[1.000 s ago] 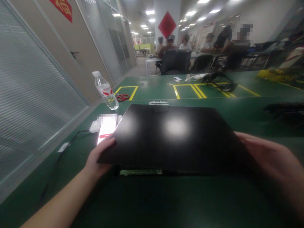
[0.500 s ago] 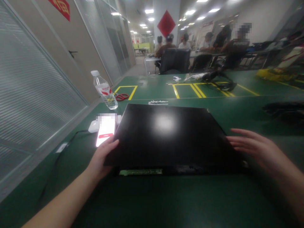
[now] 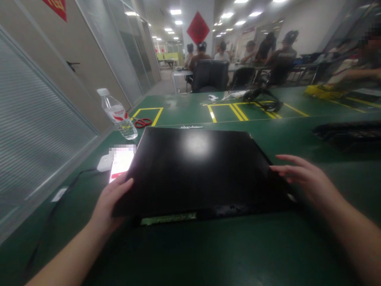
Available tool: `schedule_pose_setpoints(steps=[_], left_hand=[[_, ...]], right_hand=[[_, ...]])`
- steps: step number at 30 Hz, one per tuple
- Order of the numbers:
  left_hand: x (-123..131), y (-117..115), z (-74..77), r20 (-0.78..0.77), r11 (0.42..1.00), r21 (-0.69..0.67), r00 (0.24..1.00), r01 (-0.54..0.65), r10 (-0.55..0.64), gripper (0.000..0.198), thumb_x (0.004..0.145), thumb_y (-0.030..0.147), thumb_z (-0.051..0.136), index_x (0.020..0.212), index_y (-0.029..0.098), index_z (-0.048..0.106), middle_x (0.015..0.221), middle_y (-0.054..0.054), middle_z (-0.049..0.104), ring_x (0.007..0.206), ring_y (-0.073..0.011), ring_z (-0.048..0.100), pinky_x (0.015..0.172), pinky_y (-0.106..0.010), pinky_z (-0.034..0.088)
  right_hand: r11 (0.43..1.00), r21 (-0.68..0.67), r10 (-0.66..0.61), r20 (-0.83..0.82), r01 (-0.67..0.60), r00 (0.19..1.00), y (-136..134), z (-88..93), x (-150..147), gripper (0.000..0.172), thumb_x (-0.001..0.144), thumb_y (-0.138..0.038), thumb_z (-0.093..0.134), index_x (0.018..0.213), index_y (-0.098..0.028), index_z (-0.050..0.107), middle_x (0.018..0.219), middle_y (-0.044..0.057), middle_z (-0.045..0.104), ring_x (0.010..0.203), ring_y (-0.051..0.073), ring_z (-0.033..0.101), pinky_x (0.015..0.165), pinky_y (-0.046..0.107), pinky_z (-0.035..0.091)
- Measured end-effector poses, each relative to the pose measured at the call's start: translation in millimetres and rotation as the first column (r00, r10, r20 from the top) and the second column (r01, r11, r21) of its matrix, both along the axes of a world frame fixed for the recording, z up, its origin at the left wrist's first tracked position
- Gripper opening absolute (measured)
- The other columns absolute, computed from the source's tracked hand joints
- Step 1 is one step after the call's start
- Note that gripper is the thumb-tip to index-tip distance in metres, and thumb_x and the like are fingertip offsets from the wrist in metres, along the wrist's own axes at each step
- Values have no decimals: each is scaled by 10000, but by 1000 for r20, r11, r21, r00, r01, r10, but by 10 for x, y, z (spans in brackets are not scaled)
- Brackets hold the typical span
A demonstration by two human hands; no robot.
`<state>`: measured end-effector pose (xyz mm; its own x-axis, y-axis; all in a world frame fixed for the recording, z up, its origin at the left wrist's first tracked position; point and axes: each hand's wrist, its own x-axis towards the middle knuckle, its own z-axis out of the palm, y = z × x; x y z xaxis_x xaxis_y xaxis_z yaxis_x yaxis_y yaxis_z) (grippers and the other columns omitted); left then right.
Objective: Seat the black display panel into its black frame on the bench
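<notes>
A large flat black panel [image 3: 196, 167] lies on the green table [image 3: 208, 254], with a thin green circuit strip [image 3: 168, 219] showing under its near edge. My left hand [image 3: 108, 202] grips the panel's near left corner, thumb on top. Over at the panel's right edge my right hand [image 3: 303, 180] has its fingers stretched out, the tips touching or just above that edge. It holds nothing.
A lit phone [image 3: 121, 163] and a white charger [image 3: 104, 163] with a cable lie left of the panel. Beyond them are a water bottle [image 3: 117, 115] and red scissors [image 3: 142, 122]. A dark object [image 3: 348, 133] lies at right. Several people sit at far tables.
My right hand has let go of the panel's right side and opened, fingers now stretched. The view has swung a little to the right. My left hand keeps its grip.
</notes>
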<state>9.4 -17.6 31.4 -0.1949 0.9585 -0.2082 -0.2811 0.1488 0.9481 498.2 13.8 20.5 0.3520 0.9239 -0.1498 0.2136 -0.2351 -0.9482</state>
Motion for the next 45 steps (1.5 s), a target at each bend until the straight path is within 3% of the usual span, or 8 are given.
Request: schedule_pose_setpoints(steps=[6, 12, 15, 20, 26, 37, 42, 45], left_hand=[[26, -4, 56, -10, 998, 31, 998, -58, 59, 514, 571, 353, 994, 1035, 189, 843, 1011, -95, 860, 861, -304, 820, 679, -274, 657], [58, -28, 179, -57, 982, 59, 982, -177, 181, 413, 645, 312, 931, 1025, 174, 845, 949, -15, 860, 786, -207, 789, 740, -207, 635], [12, -26, 175, -87, 981, 65, 978, -183, 188, 485, 629, 325, 931, 1087, 189, 842, 947, -14, 861, 799, -227, 799, 715, -214, 639], [15, -23, 101, -115, 993, -26, 987, -112, 108, 535, 573, 370, 975, 1055, 180, 843, 998, -59, 863, 907, -321, 816, 760, -294, 677], [180, -60, 61, -84, 997, -58, 995, -54, 49, 597, 672, 389, 928, 1225, 195, 812, 1130, -90, 846, 1123, -373, 774, 895, -349, 670], [249, -52, 6, -119, 995, -96, 992, 34, -46, 463, 676, 413, 956, 1083, 225, 845, 1122, -90, 847, 1082, -368, 790, 833, -351, 683], [103, 22, -118, -148, 984, -140, 981, 107, -127, 667, 568, 395, 1015, 1180, 222, 815, 1137, -105, 842, 1013, -366, 807, 784, -354, 690], [47, 48, -160, -181, 984, -154, 976, 94, -122, 691, 618, 448, 991, 1241, 225, 792, 1126, -112, 843, 925, -324, 822, 695, -308, 678]], right_hand=[[997, 49, 60, -35, -58, 998, -1, -59, 9, 508, 779, -449, 696, 1244, -246, 686, 1088, 122, 812, 887, 281, 673, 641, 364, 491], [994, 69, 85, -65, -81, 994, -41, 6, -61, 534, 786, -458, 666, 1274, -244, 668, 1136, 118, 807, 888, 276, 691, 673, 364, 516], [994, 68, 85, -59, -81, 995, -50, 31, -105, 526, 780, -468, 664, 1251, -234, 676, 1101, 127, 811, 888, 284, 702, 652, 359, 509], [997, 66, 40, -33, -38, 999, -6, -26, -69, 489, 797, -496, 652, 1199, -221, 696, 1007, 128, 819, 795, 260, 679, 605, 337, 476], [998, 58, 12, 14, -13, 1000, 41, -100, 1, 452, 811, -507, 656, 1151, -215, 714, 941, 113, 820, 734, 234, 640, 587, 323, 441], [997, 72, -15, 91, 9, 996, 46, -101, 31, 410, 820, -515, 653, 1104, -234, 743, 964, 104, 818, 814, 250, 695, 578, 315, 467], [997, 71, -16, 130, 7, 991, 55, -106, 24, 416, 798, -527, 666, 1079, -234, 756, 952, 101, 816, 828, 258, 708, 568, 314, 486], [998, 61, -19, 160, 9, 987, 51, -105, 11, 414, 789, -521, 664, 1069, -231, 761, 949, 99, 816, 800, 252, 694, 570, 319, 488]])
